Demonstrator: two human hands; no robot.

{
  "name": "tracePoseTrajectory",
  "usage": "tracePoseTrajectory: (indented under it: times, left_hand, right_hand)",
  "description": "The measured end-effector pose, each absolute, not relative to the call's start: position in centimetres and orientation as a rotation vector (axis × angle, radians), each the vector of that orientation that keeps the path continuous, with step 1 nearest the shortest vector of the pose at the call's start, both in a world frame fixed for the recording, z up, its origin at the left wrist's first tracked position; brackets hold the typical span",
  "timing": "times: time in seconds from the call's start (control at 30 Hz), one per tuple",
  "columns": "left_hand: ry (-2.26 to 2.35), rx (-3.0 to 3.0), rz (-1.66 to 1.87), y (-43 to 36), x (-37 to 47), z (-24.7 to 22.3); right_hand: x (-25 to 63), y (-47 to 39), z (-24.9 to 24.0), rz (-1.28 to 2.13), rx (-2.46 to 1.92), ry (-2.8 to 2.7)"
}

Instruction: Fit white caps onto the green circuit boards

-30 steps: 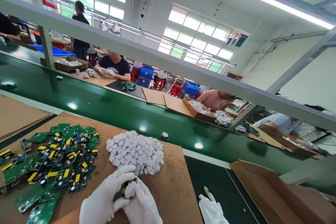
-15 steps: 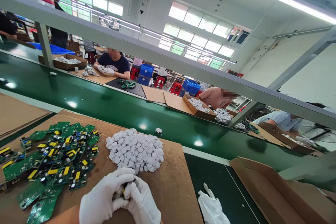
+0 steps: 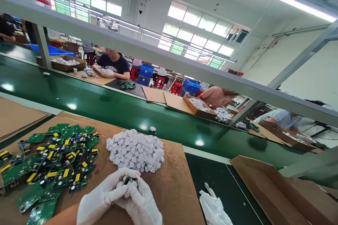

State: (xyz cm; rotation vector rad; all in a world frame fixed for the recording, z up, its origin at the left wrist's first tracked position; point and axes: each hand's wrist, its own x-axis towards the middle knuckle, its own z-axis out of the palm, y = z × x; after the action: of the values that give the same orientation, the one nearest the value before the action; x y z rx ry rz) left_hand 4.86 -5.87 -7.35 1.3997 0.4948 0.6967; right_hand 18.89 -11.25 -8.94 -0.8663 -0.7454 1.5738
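Observation:
My left hand (image 3: 105, 195) and my right hand (image 3: 144, 198), both in white gloves, are closed together around a small circuit board (image 3: 130, 180). Only a dark green bit of the board shows between the fingers; the rest is hidden. Just beyond the hands lies a heap of white round pieces (image 3: 136, 150) on a cardboard sheet (image 3: 175, 182). To the left of my hands spreads a pile of green circuit boards (image 3: 60, 158) carrying yellow and black components.
A green conveyor belt (image 3: 100, 102) runs behind the cardboard. At the right stand an open cardboard box (image 3: 264, 186) and a white glove (image 3: 214, 207) on a dark surface. Several people sit across the belt, among them a person in a dark shirt (image 3: 116, 65).
My hands have turned the small board, so a dark green part now faces up between the fingers. The items on the belt have shifted left.

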Motion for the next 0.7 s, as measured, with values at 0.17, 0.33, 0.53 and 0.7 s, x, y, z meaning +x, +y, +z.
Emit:
tracePoseTrajectory:
  times: [0.17,0.33,0.53,0.7]
  left_hand:
    - [0.479,1.344,0.748,-5.6,4.9,-7.8]
    - [0.475,1.341,0.736,-5.3,4.5,-8.8]
    - [0.473,1.683,0.743,-5.9,4.3,-10.7]
    - [0.643,2.128,0.755,-5.9,4.1,-10.2]
  right_hand:
    - [18.6,-11.5,-9.1,1.536,-0.918,-0.825]
    - [19.0,-11.5,-9.6,1.46,-0.999,-0.894]
    - [19.6,-11.2,-11.3,1.363,-1.087,-0.963]
    - [19.1,-11.1,-12.4,1.35,-1.082,-1.01]
